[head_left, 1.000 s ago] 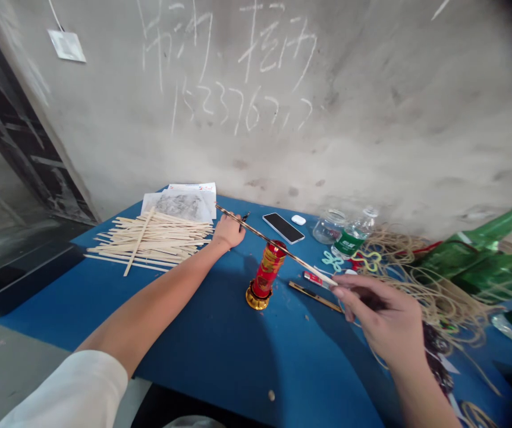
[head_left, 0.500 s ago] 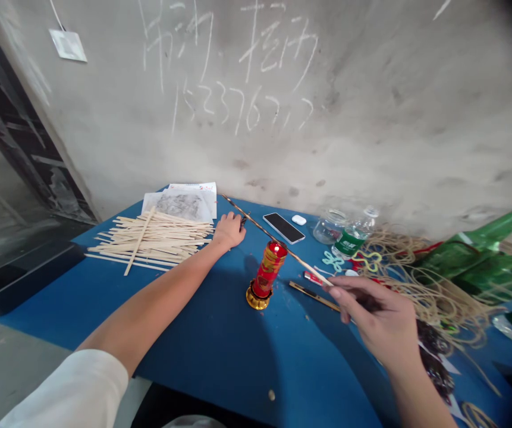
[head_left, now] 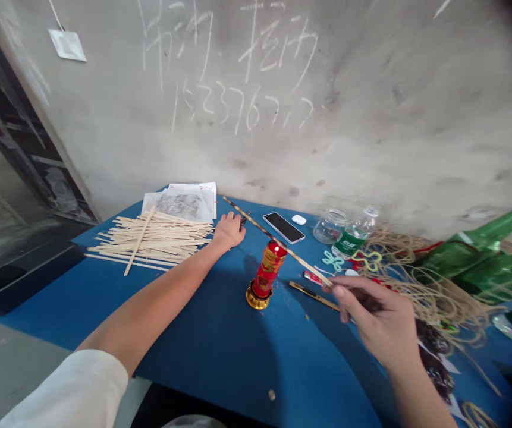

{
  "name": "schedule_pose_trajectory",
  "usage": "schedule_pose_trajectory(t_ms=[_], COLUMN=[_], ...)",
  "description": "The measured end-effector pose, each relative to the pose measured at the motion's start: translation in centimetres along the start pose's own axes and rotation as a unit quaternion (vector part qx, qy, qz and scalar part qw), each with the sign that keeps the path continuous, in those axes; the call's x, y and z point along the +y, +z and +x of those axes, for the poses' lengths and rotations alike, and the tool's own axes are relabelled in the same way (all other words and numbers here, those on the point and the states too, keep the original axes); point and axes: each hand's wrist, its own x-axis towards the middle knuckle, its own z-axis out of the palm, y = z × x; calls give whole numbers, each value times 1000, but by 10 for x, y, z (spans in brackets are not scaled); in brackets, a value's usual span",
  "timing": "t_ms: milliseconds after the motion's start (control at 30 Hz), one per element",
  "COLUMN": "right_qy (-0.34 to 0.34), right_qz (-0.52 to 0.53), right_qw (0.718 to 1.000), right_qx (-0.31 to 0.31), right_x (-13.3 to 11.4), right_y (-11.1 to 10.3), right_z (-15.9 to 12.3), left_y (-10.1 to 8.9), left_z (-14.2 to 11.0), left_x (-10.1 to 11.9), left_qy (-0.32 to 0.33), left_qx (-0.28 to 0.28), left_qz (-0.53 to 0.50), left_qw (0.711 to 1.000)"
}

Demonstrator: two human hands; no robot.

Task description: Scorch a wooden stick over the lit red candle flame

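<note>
My right hand (head_left: 378,321) pinches one end of a long thin wooden stick (head_left: 278,241) and holds it slanting over the lit top of a red candle (head_left: 268,270) on a gold base. The stick's far half looks scorched with dark marks. My left hand (head_left: 229,230) rests as a loose fist on the blue table (head_left: 220,345), next to a pile of pale wooden sticks (head_left: 153,238); a small dark object shows at its fingers, too small to name.
Printed papers (head_left: 184,202) lie behind the stick pile. A black phone (head_left: 283,227), a white earbud case (head_left: 298,219), a glass jar (head_left: 329,226), a plastic bottle (head_left: 354,235), tangled tan cord (head_left: 420,273) and green bottles (head_left: 483,249) crowd the right side. A concrete wall stands behind.
The stick's far tip has swung away from my left hand toward the wall, and my right hand has shifted slightly left. My left hand has stayed put.
</note>
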Motion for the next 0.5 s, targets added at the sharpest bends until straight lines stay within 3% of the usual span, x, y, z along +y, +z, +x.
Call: schedule_pose_trajectory(t_ms=[500], right_qy=[18], right_qz=[-1], right_qw=[1000], right_qx=[-11], right_x=[4], right_y=[-2], right_z=[-2], left_y=[0], left_z=[0], left_x=[0], left_qy=[-6], left_qx=[0], left_qz=[-5], left_qw=[1000])
